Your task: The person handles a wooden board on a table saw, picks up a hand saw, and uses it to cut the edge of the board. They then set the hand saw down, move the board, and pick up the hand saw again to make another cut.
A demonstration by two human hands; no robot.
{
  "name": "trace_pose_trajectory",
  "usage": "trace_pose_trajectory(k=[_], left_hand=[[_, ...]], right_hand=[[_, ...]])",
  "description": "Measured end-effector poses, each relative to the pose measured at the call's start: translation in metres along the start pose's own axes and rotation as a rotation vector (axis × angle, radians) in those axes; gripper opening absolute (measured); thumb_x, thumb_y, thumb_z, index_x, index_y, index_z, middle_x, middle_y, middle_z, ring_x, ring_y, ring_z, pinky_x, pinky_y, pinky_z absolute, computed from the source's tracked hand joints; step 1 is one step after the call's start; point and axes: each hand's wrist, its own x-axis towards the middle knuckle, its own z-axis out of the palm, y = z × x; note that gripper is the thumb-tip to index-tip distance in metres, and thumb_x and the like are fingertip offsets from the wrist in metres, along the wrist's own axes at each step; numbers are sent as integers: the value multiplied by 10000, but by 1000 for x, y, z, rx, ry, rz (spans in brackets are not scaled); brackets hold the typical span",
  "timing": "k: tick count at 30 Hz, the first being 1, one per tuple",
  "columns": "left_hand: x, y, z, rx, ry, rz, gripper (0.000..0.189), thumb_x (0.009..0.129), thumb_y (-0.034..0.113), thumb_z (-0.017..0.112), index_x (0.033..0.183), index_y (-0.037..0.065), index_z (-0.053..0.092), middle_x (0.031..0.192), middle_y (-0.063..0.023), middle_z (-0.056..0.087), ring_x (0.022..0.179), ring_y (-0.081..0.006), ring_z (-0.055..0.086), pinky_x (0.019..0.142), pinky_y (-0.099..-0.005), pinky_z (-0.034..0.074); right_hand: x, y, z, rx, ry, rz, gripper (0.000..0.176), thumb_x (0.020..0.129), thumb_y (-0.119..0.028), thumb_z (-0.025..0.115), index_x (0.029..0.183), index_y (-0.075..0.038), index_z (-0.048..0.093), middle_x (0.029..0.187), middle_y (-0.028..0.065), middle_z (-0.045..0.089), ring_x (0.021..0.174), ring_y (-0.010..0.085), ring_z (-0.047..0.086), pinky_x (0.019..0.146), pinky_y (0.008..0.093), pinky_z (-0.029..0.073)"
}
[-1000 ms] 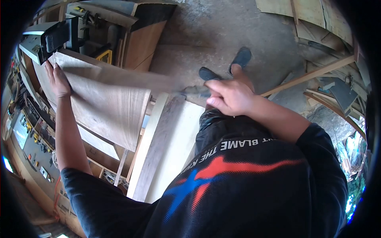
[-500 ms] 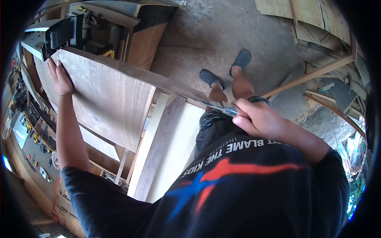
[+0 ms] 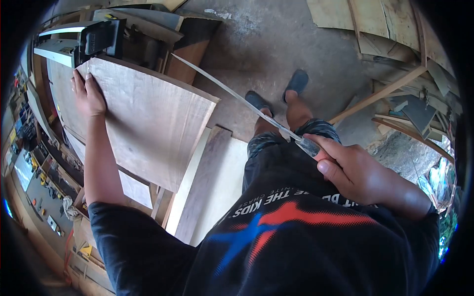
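Observation:
A wooden panel (image 3: 143,118) with pale, streaky grain lies on the left. My left hand (image 3: 90,96) rests flat on it near the far left corner, fingers stretched out and pressing nothing else. In my right hand (image 3: 350,167) is a handsaw (image 3: 232,92), seen nearly edge-on, with fingers wrapped around its handle. Its long narrow blade points up and left, past the panel's long edge, and appears apart from it. The teeth are too small to make out.
A black-and-silver machine (image 3: 96,42) stands by the panel's far corner. Below the panel lie a greyish plank (image 3: 205,172) and a white board (image 3: 232,158). Tools fill a bench (image 3: 37,197) at far left. Scrap wood (image 3: 419,113) leans at right.
My right hand has moved right and slightly down, and the saw blade, earlier along the panel's edge, now shows in full away from it. My left hand stays on the panel.

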Motion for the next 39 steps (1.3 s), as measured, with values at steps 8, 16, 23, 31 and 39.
trace_pose_trajectory(k=[8,16,23,31,39], left_hand=[[-14,28,-17,-212,136,320,537,1068,378,485,1418,0,638,1478,-289,582,1446,-434,492,1229,-512,337],[-13,38,-37,-440,-146,605,749,1024,566,531,1433,-58,596,1492,-297,566,1466,-479,453,1249,-559,286],[-14,42,-36,-358,-196,421,661,820,221,845,1397,18,593,1564,-240,492,1474,-429,440,1235,-525,313],[-14,42,-31,-307,-129,412,718,793,331,910,1390,40,638,1547,-222,521,1456,-410,466,1223,-527,344],[-14,41,-29,-313,-108,435,719,808,374,908,1382,29,647,1518,-227,548,1430,-410,497,1208,-524,368]], right_hand=[[1,-49,14,-48,43,-26,519,1089,-263,511,1511,29,436,1130,264,714,1091,475,681,964,504,526],[-5,-128,40,5,84,290,518,1076,-250,541,1507,18,436,1130,216,748,996,434,724,914,493,578],[3,-194,39,7,63,496,503,1072,-241,547,1478,40,451,1041,190,771,889,430,744,812,489,618],[36,-224,36,69,115,589,408,1055,-193,570,1371,55,495,1031,224,755,853,429,741,781,490,616],[69,-200,33,12,145,605,273,1088,-238,515,1219,1,533,921,246,708,888,484,689,796,535,543]])
